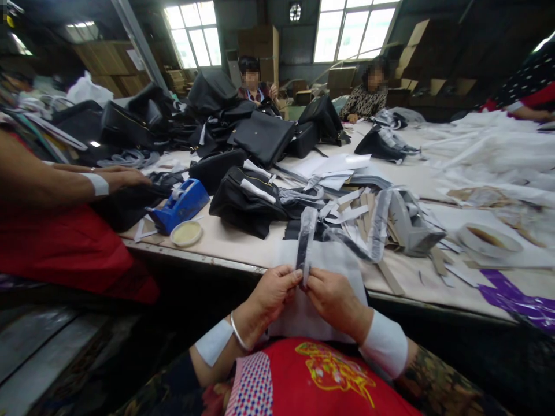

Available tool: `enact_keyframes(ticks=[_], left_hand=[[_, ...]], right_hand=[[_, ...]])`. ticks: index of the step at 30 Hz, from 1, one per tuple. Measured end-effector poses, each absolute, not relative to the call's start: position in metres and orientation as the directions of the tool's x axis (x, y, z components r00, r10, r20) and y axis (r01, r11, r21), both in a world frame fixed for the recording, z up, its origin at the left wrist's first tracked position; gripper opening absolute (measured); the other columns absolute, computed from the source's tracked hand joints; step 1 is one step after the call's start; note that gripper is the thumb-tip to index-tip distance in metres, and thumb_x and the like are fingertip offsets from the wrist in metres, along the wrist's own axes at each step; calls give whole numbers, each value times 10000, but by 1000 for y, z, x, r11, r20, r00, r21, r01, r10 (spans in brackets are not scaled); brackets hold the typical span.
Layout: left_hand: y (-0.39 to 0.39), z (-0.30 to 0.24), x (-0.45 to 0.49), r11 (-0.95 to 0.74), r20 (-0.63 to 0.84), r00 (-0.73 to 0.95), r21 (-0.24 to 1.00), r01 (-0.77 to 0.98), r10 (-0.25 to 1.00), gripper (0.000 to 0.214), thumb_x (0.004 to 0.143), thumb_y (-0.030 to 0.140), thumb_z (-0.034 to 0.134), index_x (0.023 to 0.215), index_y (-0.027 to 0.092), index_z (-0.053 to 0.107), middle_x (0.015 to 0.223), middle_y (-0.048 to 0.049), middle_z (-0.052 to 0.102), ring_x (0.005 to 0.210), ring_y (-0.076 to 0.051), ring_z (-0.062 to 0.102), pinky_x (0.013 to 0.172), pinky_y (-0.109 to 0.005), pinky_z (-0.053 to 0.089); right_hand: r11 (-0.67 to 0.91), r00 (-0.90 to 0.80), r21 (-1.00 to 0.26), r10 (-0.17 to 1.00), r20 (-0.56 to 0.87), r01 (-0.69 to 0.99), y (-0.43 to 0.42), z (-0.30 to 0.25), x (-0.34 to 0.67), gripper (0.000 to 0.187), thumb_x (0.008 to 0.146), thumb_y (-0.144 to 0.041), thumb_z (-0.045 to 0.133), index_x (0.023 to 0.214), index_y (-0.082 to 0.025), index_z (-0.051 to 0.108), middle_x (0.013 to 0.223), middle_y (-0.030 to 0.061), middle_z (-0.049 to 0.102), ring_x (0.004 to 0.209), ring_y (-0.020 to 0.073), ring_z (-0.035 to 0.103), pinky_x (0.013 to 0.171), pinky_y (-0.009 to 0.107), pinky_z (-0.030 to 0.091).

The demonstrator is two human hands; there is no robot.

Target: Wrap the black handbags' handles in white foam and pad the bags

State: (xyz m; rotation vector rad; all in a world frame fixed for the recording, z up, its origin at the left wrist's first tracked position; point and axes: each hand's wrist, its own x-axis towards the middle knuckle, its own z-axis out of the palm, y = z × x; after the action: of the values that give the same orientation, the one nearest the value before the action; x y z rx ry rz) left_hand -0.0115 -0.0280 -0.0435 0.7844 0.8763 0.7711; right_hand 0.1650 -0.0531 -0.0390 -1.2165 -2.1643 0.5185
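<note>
At the near edge of the surface [229, 245], pinching the lower end of a narrow dark strap [302, 249], sleeved in cloudy, crinkled plastic [309, 218], between bent fingers of left hand [274, 294] and right hand [336, 300], set close together. Just beyond, facing a slumped, smooth black bag [236, 199], flanked on the left by a wedge-shaped blue tape dispenser [184, 207] and a flat, pale-yellow disc [186, 233], on the right by stiff cardboard strips [390, 278] and a grey, angular dispenser [420, 238]. Farther off, backed by heaped boxy black bags [262, 137] and folds of white sheeting [498, 141].
</note>
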Motion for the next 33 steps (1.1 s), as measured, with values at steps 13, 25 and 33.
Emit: enact_keyframes(ticks=[13,25,33], left_hand=[[-32,-40,-26,-79,-3,532,988,131,847,345,869,447,619,731,133,652,614,19,503,588,-102,432,576,-231,342],[-29,-37,-10,427,-341,402,892,-147,850,388,686,451,809,681,152,562,508,91,376,456,-49,284,457,-207,208],[-51,-39,-3,-254,139,301,887,385,943,136,857,205,569,802,152,682,757,-41,636,728,-163,564,709,-286,414]], right_hand=[[-162,-170,-985,971,-170,62,-54,-31,155,278,791,-393,692,657,-179,575,535,-46,434,495,95,355,484,249,263],[217,-291,-887,952,99,408,-53,-30,168,293,903,-391,548,694,-187,528,637,-14,463,579,121,411,526,260,306],[-94,84,-958,994,-74,271,-49,-27,146,458,724,-440,700,515,-210,363,543,-71,272,544,91,284,490,242,222]])
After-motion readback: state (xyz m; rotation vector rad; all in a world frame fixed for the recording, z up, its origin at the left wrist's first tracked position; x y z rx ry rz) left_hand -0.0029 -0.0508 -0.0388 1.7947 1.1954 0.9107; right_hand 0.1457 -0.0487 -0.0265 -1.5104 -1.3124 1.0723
